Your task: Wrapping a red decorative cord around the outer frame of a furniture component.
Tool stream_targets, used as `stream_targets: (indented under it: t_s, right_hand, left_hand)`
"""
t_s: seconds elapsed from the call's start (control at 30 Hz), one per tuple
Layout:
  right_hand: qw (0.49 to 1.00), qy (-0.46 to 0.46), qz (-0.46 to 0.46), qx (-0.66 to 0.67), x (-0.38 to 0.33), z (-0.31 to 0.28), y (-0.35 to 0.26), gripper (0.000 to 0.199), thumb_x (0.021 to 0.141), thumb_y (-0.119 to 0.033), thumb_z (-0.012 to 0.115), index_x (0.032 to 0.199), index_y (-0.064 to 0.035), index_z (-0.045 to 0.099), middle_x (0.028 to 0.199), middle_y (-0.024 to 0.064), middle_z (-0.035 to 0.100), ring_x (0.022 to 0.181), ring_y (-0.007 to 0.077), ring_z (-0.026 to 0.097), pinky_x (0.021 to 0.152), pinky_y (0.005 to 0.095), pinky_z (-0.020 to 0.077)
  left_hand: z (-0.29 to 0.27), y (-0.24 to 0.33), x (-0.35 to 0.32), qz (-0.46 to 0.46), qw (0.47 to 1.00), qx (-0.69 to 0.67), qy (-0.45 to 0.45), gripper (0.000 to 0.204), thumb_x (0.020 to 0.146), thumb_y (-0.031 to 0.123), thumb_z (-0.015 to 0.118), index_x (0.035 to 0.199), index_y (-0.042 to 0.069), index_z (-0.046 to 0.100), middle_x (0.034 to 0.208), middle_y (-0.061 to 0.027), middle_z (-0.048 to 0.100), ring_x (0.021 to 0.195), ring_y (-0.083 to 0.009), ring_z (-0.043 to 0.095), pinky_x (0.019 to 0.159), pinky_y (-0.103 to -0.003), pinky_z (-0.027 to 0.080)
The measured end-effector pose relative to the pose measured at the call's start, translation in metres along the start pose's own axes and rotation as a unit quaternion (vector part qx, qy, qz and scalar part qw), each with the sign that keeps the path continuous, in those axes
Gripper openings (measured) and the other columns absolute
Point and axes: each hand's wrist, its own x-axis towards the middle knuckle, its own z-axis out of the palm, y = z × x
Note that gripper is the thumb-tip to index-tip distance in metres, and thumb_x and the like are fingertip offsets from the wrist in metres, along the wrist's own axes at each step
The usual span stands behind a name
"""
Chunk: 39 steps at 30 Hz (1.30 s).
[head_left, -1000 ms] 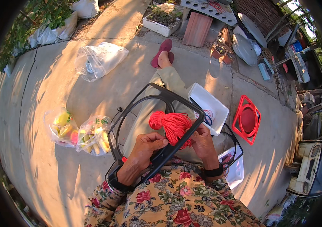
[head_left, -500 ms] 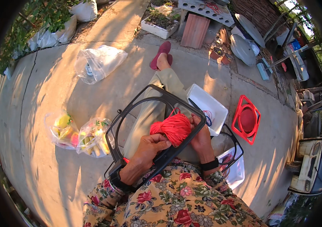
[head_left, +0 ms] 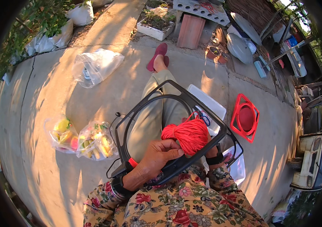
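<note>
A thick hank of red cord [head_left: 187, 135], tied at its left end, is held over my lap above a black plastic frame with a large round opening [head_left: 143, 101]. My left hand [head_left: 161, 154] is closed, thumb and fingers pinched at the lower left side of the hank. Its forearm lies across the frame's near left corner, beside a small red part [head_left: 132, 162]. My right hand [head_left: 211, 150] is mostly hidden behind the hank and the frame's right side, so its fingers do not show. A loop of cord sticks up from the top of the hank.
At the right lies a red frame with a round centre [head_left: 245, 118]. White trays [head_left: 210, 99] with thin cords stand by my right leg. Plastic bags of coloured pieces [head_left: 97, 140] sit left; a clear bag [head_left: 97, 67] lies farther off. A parked vehicle [head_left: 312, 160] is far right.
The hank and my left hand have shifted right, and the frame has tilted and moved slightly right. My right hand, whose fingers showed at the frame's right edge, is now mostly covered.
</note>
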Motion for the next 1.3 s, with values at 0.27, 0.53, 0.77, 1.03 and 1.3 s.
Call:
stream_targets:
  t_s: [0.27, 0.53, 0.77, 1.03, 1.3]
  right_hand:
    - [0.756, -0.123, 0.188, 0.615, 0.005, 0.038, -0.002, 0.043, 0.102, -0.024, 0.04, 0.138, -0.0015, 0.036, 0.141, 0.0104, 0.041, 0.131, 0.0192, 0.04, 0.111, 0.0337, 0.034]
    - [0.887, -0.055, 0.242, 0.388, -0.006, 0.054, 0.005, 0.039, 0.1, -0.02, 0.044, 0.134, -0.0015, 0.043, 0.13, 0.0132, 0.052, 0.116, 0.0205, 0.053, 0.099, 0.0307, 0.045]
    - [0.98, 0.115, 0.098, 0.126, 0.033, 0.032, 0.012, 0.024, 0.096, -0.022, 0.054, 0.111, -0.0043, 0.057, 0.104, 0.0048, 0.061, 0.091, 0.0126, 0.059, 0.08, 0.0284, 0.0506]
    - [0.939, 0.23, -0.043, 0.253, 0.01, 0.012, -0.04, 0.035, 0.096, -0.03, 0.05, 0.114, -0.0012, 0.056, 0.106, 0.011, 0.064, 0.103, 0.0232, 0.061, 0.092, 0.0391, 0.0484]
    - [0.843, 0.342, -0.088, 0.407, -0.102, -0.027, -0.067, 0.028, 0.096, -0.025, 0.054, 0.113, -0.0029, 0.054, 0.082, 0.0032, 0.054, 0.075, 0.016, 0.054, 0.075, 0.0318, 0.049]
  left_hand:
    - [0.004, -0.006, -0.007, -0.011, 0.999, 0.044, -0.008, 0.01, 0.086, 0.007, 0.069, 0.091, -0.001, 0.068, 0.08, -0.0016, 0.067, 0.07, -0.0064, 0.061, 0.064, -0.021, 0.049]
    - [0.002, -0.009, -0.013, 0.02, 0.995, 0.093, -0.038, 0.013, 0.086, 0.01, 0.069, 0.092, -0.001, 0.068, 0.078, 0.0004, 0.066, 0.07, -0.0045, 0.059, 0.063, -0.021, 0.048]
    - [0.002, 0.001, -0.018, -0.015, 0.999, 0.044, -0.021, 0.012, 0.086, 0.008, 0.068, 0.093, -0.002, 0.067, 0.082, -0.0045, 0.069, 0.071, -0.0088, 0.064, 0.064, -0.022, 0.051]
    - [-0.01, 0.016, -0.023, 0.045, 0.997, -0.055, 0.023, 0.01, 0.085, 0.008, 0.069, 0.091, 0.001, 0.065, 0.082, -0.0049, 0.068, 0.069, -0.0114, 0.065, 0.064, -0.023, 0.054]
    - [-0.012, 0.021, -0.004, 0.023, 0.995, -0.075, 0.06, 0.01, 0.086, 0.01, 0.069, 0.09, 0.002, 0.065, 0.077, -0.003, 0.067, 0.064, -0.0095, 0.064, 0.058, -0.022, 0.053]
